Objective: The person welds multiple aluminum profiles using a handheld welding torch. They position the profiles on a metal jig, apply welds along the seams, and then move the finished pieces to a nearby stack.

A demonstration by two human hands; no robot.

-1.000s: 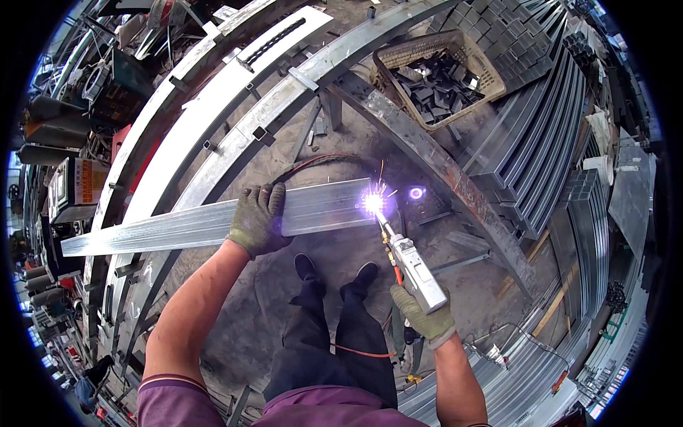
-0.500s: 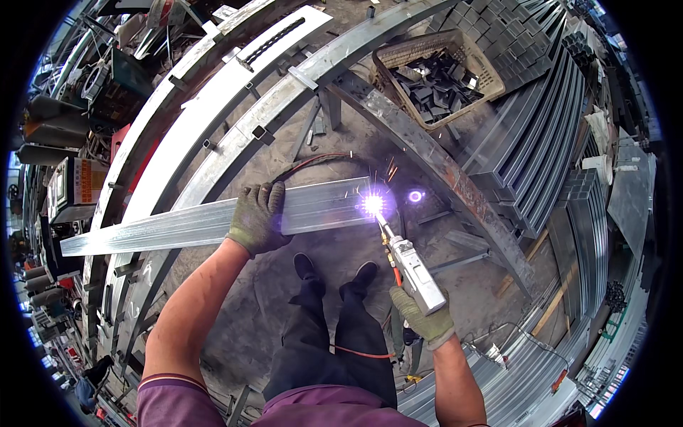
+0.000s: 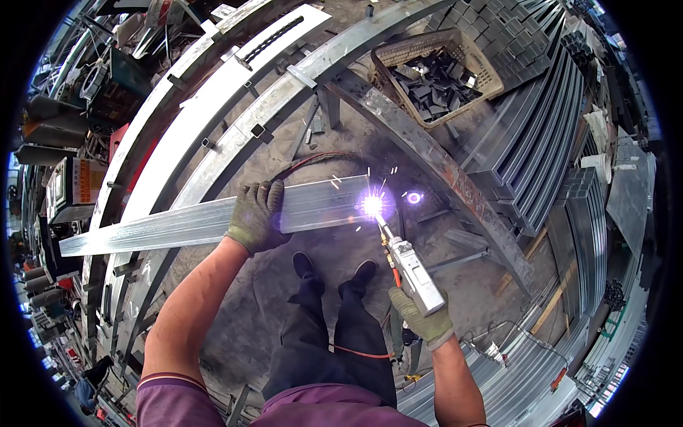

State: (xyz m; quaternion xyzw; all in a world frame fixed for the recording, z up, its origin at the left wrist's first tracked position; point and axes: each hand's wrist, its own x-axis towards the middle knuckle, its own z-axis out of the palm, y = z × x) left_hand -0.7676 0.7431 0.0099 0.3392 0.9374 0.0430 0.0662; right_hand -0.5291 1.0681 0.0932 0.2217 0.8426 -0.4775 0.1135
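Over the workshop floor, left hand (image 3: 256, 215) still gripping steel bar (image 3: 206, 220), right hand (image 3: 421, 320) still clasping welding torch (image 3: 405, 263), arc unchanged.

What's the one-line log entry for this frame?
left hand: gripping metal strip | right hand: holding welding torch | torch tip at strip's right end, arc lit, sparks

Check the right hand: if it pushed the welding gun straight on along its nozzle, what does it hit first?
Right hand aims the welding gun up-left; its tip already sits at the arc on the end of the metal channel, so likely that, though depth is unclear.
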